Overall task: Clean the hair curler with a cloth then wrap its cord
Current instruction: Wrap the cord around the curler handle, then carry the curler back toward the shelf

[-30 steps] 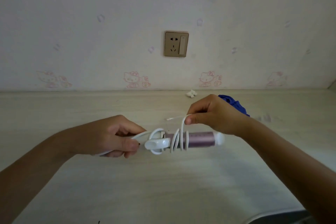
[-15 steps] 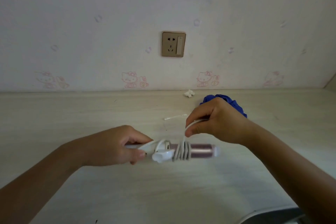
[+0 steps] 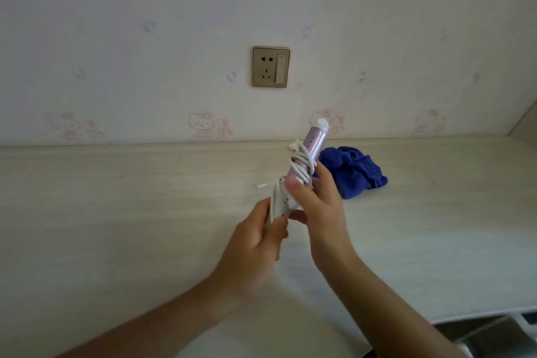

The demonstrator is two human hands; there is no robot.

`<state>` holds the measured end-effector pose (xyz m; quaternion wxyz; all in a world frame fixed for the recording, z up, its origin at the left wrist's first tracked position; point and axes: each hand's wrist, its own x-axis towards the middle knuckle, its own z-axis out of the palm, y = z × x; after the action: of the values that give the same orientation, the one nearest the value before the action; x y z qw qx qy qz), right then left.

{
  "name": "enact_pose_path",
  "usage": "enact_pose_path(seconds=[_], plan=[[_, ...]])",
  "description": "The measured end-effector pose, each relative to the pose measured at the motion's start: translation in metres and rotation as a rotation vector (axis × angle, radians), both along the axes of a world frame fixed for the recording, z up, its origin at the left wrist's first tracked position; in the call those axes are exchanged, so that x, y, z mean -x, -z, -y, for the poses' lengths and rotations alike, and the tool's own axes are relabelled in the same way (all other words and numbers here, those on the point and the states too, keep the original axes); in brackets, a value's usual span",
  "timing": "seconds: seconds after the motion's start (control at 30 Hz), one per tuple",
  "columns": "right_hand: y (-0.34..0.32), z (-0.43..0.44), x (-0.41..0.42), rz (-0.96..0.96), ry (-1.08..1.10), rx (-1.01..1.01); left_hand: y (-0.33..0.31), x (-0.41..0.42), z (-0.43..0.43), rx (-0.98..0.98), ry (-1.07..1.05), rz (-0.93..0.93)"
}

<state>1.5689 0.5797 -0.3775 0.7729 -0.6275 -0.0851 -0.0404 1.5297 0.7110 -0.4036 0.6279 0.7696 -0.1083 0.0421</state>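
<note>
Head view, single frame.

Object: pale pink cylindrical hair curler [image 3: 312, 144] with a white cap, held in the air over the pale wood-grain worktop [image 3: 116, 212], tilted, cap toward 1 o'clock. Thin white cord [image 3: 304, 164] is coiled round the mid barrel. Coils are loose and uneven, crossing one another.

Hands: right hand [image 3: 318, 206] grasps the barrel, thumb pressed over the lowest coils, fingers behind. Left hand [image 3: 255, 241], at 7 o'clock of the curler, is clenched round its white lower end. Where the cord's free end lies cannot be told.

Surroundings: crumpled dark blue cloth [image 3: 353, 173] lies on the worktop at 3 o'clock of the curler, apart from both hands. Thin white stick-like scrap [image 3: 263, 185] lies on the worktop at 9 o'clock. Gold-framed wall socket [image 3: 270, 67] sits at 12 o'clock.

Stage (judgement): wiping looks done and wrapping is near its end.

Risks (judgement):
- The barrel looks smooth, so slack coils could slide toward the cap if the thumb lifts before the end is tucked.
- Pulling the last turn tight could kink the cord where it leaves the body.
- A regrip with both hands at once could drop the curler.

Counts: curler 1, cord 1 (roughly four turns showing), cloth 1, scrap 1, socket 1, hands 2.
</note>
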Motion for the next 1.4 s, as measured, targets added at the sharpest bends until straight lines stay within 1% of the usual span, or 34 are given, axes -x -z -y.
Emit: enact_pose_path(seconds=[0.07,0.13,0.2,0.27,0.33,0.4,0.5,0.57,0.77,1.03,1.17,1.27,1.4], plan=[[0.005,-0.003,0.003,0.016,0.122,0.099,0.005,0.005,0.014,-0.058,0.017,-0.042],[0.006,0.005,0.004,0.053,0.170,0.192,0.007,0.011,0.016,-0.141,0.071,-0.039],[0.007,0.022,0.006,0.092,0.138,0.267,0.006,0.016,0.007,-0.324,0.055,0.027],[0.010,0.046,0.011,0.093,0.126,0.376,0.007,0.020,-0.009,-0.496,-0.026,0.131],[0.014,0.067,0.018,0.053,0.142,0.504,0.008,0.025,-0.024,-0.620,-0.061,0.197],[0.017,0.086,0.025,-0.016,0.159,0.593,0.013,0.032,-0.035,-0.724,-0.072,0.192],[0.021,0.104,0.034,-0.133,0.157,0.665,0.026,0.043,-0.048,-0.905,-0.119,0.131],[0.025,0.110,0.041,-0.154,0.183,0.677,0.030,0.049,-0.050,-0.991,-0.127,0.116],[0.036,0.111,0.054,-0.128,0.297,0.555,0.029,0.059,-0.041,-1.068,-0.065,0.087],[0.033,0.108,0.060,-0.150,0.355,0.561,0.028,0.064,-0.027,-1.024,-0.013,0.103],[0.035,0.112,0.066,-0.132,0.374,0.540,0.028,0.065,-0.021,-1.004,-0.033,0.125],[0.035,0.125,0.069,-0.142,0.393,0.566,0.025,0.062,0.000,-0.989,-0.008,0.135],[0.027,0.161,0.060,-0.155,0.386,0.590,0.020,0.037,0.039,-0.966,0.070,0.161]])
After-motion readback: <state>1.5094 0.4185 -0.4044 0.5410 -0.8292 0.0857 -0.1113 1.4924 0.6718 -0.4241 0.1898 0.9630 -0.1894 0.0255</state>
